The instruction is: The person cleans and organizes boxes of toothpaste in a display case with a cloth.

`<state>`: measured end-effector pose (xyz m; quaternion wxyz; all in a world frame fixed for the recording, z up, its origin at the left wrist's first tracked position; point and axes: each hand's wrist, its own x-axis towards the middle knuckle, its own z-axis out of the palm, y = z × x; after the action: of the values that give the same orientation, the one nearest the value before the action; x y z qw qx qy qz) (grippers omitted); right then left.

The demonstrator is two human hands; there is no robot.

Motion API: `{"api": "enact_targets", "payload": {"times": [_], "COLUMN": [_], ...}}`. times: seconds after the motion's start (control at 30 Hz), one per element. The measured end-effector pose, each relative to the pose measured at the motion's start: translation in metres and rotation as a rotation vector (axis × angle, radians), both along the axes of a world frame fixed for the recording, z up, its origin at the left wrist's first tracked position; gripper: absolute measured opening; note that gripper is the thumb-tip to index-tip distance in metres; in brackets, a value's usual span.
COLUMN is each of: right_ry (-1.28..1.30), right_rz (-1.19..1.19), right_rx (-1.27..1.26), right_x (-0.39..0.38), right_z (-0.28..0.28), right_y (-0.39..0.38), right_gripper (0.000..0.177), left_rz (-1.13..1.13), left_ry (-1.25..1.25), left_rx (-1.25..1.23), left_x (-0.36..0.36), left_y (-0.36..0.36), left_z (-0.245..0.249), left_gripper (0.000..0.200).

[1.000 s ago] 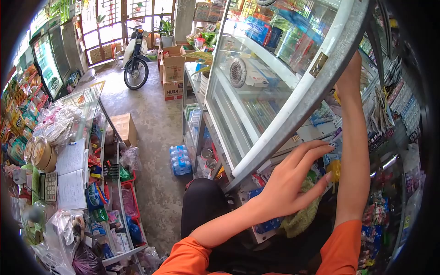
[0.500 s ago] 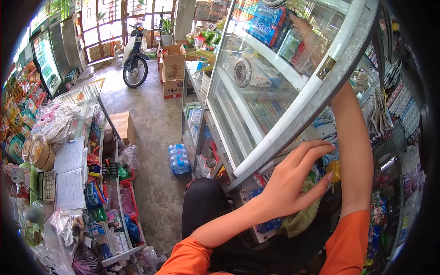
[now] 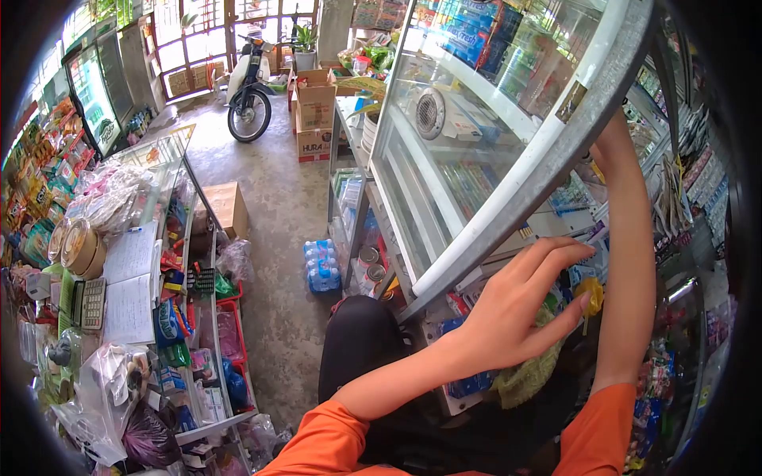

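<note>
Left fingers (image 3: 552, 259) spread near green bundle (image 3: 525, 382); right fingers hidden behind cabinet frame (image 3: 605, 91), hold unclear.

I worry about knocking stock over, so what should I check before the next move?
1. Left hand free: ok; fingers spread, nothing seen in its grasp.
2. Right hand grip: cannot tell; the metal frame hides its fingers.
3. Left thumb clear of the yellow item: cannot tell; they meet in this view, but contact is unclear.
4. Toothpaste boxes inside the cabinet: ok; seen behind the glass.
5. Floor beside the cabinet free of goods: not ok; a bottle pack stands there.
</note>
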<state>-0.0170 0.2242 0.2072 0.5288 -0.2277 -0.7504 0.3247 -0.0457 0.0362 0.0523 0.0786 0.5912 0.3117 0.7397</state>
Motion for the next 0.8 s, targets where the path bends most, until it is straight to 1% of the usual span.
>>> {"api": "enact_targets", "payload": {"times": [0.07,0.13,0.17,0.23,0.27,0.3,0.37,0.4,0.43,0.53,0.6,0.63,0.67,0.7,0.73,0.77,0.8], "right_ry": [-0.003,-0.005,-0.011,-0.173,-0.203,-0.208,-0.294,-0.282,-0.313,-0.295,-0.331,-0.323,-0.463,-0.602,-0.595,-0.665,-0.733], "right_rz": [-0.012,0.174,0.135,0.062,0.058,0.013,0.099,0.089,0.067,0.085,0.070,0.075,0.068,0.062,0.067,-0.023,-0.111], "right_rx": [-0.017,0.068,0.051,0.124,0.145,0.117,0.085,0.060,0.067,-0.006,-0.075,-0.086,-0.036,0.017,0.006,0.151,0.298], "right_x": [0.015,0.058,0.079,0.120,0.139,0.159,0.187,0.195,0.203,0.220,0.226,0.227,0.228,0.229,0.230,0.230,0.231], "right_z": [-0.004,-0.016,-0.025,-0.042,-0.053,-0.065,-0.086,-0.095,-0.103,-0.126,-0.140,-0.147,-0.153,-0.161,-0.178,-0.201,-0.216], "right_y": [-0.002,-0.011,-0.020,-0.039,-0.044,-0.048,-0.053,-0.058,-0.057,-0.049,-0.040,-0.039,-0.040,-0.042,-0.043,-0.044,-0.044], "right_gripper": [0.038,0.039,0.039,0.038,0.035,0.035,0.030,0.026,0.027,0.027,0.031,0.031,0.035,0.040,0.040,0.044,0.049], "left_rz": [0.000,0.062,0.047,0.001,0.003,0.008,0.004,-0.017,-0.033,-0.070,-0.073,-0.044,-0.017,-0.014,0.039,0.093,0.095], "left_ry": [0.006,0.051,0.039,0.014,0.010,0.008,-0.002,-0.021,-0.039,-0.041,-0.024,0.080,0.184,0.190,0.309,0.426,0.475], "left_rx": [0.002,0.049,0.032,-0.075,-0.080,-0.086,-0.109,-0.144,-0.177,-0.294,-0.367,-0.443,-0.518,-0.531,-0.589,-0.648,-0.668], "left_x": [0.000,0.001,0.002,0.002,0.002,0.003,0.005,0.006,0.007,0.016,0.020,0.022,0.024,0.025,0.026,0.026,0.026], "left_y": [0.004,0.011,0.012,0.009,0.014,0.018,0.021,0.024,0.027,0.032,0.031,0.028,0.026,0.024,0.021,0.018,0.016], "left_z": [-0.001,-0.006,-0.006,-0.004,-0.007,-0.011,-0.013,-0.016,-0.018,-0.027,-0.036,-0.043,-0.051,-0.060,-0.071,-0.082,-0.091], "left_gripper": [0.044,0.045,0.045,0.044,0.043,0.042,0.038,0.036,0.035,0.030,0.030,0.028,0.026,0.026,0.025,0.025,0.027]}}
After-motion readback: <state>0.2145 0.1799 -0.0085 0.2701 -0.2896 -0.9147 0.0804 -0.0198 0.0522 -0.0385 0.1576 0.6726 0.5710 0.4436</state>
